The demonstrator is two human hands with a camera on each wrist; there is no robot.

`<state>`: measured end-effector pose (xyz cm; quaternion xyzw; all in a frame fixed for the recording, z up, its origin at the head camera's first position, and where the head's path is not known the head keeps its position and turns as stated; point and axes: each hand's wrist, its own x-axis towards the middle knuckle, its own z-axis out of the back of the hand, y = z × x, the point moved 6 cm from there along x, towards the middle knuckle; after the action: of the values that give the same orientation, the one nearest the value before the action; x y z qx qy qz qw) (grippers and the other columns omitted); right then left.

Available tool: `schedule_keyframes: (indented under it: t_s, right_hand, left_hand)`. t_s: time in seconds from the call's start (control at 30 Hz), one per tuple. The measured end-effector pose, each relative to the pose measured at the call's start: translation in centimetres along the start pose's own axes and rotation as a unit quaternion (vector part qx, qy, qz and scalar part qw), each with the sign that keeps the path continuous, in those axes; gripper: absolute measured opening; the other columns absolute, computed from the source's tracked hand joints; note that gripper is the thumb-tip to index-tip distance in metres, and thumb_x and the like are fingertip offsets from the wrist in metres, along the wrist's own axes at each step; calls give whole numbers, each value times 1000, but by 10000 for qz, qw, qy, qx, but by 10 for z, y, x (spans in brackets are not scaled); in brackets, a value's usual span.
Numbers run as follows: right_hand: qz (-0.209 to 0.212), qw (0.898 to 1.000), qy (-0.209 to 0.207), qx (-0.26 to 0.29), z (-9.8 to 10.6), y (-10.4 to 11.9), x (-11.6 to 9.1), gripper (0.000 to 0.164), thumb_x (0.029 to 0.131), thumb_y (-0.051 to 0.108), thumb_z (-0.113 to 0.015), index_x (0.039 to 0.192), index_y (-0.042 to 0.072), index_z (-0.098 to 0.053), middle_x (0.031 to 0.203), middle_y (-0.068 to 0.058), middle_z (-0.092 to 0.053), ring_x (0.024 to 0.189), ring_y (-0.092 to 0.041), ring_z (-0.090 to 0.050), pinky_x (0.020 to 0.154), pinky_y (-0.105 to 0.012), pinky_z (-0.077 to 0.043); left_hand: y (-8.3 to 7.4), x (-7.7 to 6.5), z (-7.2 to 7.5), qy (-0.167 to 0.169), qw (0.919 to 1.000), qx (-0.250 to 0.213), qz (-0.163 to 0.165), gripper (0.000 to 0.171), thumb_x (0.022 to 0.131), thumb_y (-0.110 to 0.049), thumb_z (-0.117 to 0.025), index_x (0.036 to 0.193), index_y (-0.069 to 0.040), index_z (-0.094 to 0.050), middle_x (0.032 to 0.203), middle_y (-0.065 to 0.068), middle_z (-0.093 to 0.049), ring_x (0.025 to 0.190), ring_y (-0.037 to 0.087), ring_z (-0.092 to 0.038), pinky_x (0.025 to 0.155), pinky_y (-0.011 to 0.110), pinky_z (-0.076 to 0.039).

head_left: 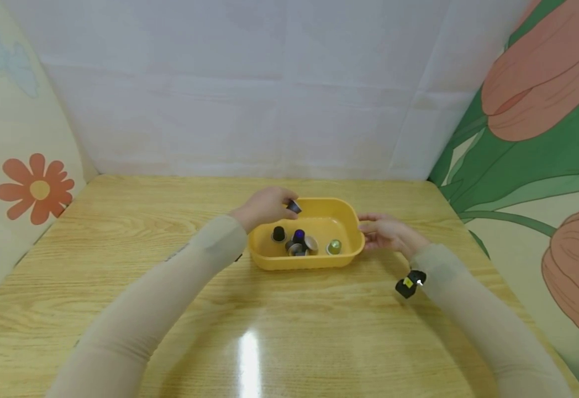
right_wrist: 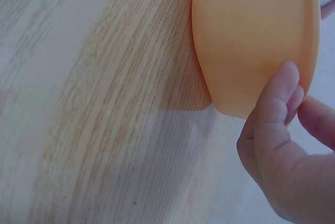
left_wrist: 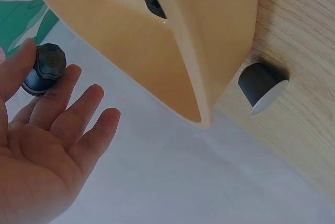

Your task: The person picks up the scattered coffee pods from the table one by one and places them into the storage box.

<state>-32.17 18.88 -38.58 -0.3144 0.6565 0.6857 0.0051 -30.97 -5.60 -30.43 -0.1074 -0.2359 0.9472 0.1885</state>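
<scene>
My left hand (head_left: 267, 205) pinches a dark coffee capsule (head_left: 294, 206) between thumb and fingers, above the far left part of a yellow plastic basin (head_left: 305, 264). In the left wrist view this capsule (left_wrist: 49, 62) shows a faceted dark end, and the other fingers are spread. At the basin's right end my right hand (head_left: 386, 232) holds the rim, with fingers against the outer wall (right_wrist: 251, 46). Inside lie a black capsule (head_left: 279, 234), a blue-purple capsule (head_left: 299, 235), a green capsule (head_left: 335, 246) and a few others bunched together, some overlapping.
Another black capsule with a pale lid (left_wrist: 259, 85) lies on its side on the table, outside the basin's left end. The wooden table (head_left: 319, 320) meets a white cloth backdrop (head_left: 259, 110). Flower-patterned panels (head_left: 533, 166) stand at both sides.
</scene>
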Motion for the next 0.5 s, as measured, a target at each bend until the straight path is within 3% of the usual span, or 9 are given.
schedule_keyframes:
  t_s: [0.5]
  right_hand:
    - [-59,10000,-23,-40,0,-1,1,53,101,1,-43,149,-4,-21,83,-4,-60,68,-13,-60,62,-25,-56]
  left_hand:
    - [-8,9,-10,53,9997,243,-68,56,93,-25,-68,141,-3,-50,136,13,-56,123,27,-54,104,40,-42]
